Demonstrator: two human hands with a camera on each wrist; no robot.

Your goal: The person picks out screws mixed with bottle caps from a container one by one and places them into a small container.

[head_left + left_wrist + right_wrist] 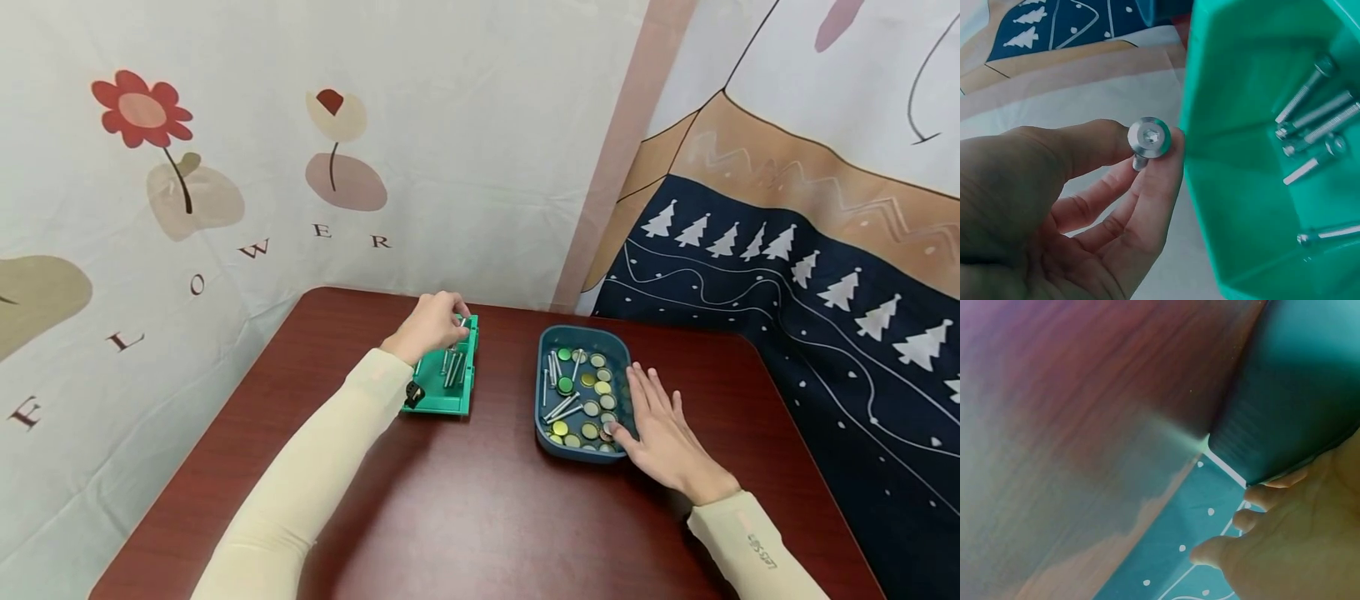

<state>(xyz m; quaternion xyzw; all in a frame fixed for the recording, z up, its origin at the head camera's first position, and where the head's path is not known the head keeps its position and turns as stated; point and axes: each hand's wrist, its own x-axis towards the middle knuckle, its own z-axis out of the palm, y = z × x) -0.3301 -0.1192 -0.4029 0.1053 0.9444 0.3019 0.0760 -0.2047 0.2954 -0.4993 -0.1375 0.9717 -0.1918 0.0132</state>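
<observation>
Left sleeve (300, 475): pale cream, reaching in from the bottom edge, close to the camera.
Left hand (431, 323): drawn nearly together, pinching one silver bolt (1149, 137) between thumb and fingertip, other fingers loosely bent.
Silver bolt: raised beside the rim of the green tray (438, 406), round socketed head towards the left wrist camera.
Green tray: near the table's far edge, with loose bolts (1315, 115) lying inside.
Right hand (667, 437): fingers extended, gripping nothing, laid along the right side of the blue container (576, 453), thumb over its rim.
Blue container: right of the green tray, well apart, with more bolts (562, 407) and green, yellow and silvery round caps (607, 402) inside.
Table (480, 517): reddish brown, glossy.
Backdrop (487, 167): pale cloth printed with flowers and FLOWER lettering, dark blue with white trees at right.
Hidden: left part of the green tray, behind the left hand and sleeve; most of the held shaft, behind its head.
Blurred: much of the right wrist view.
</observation>
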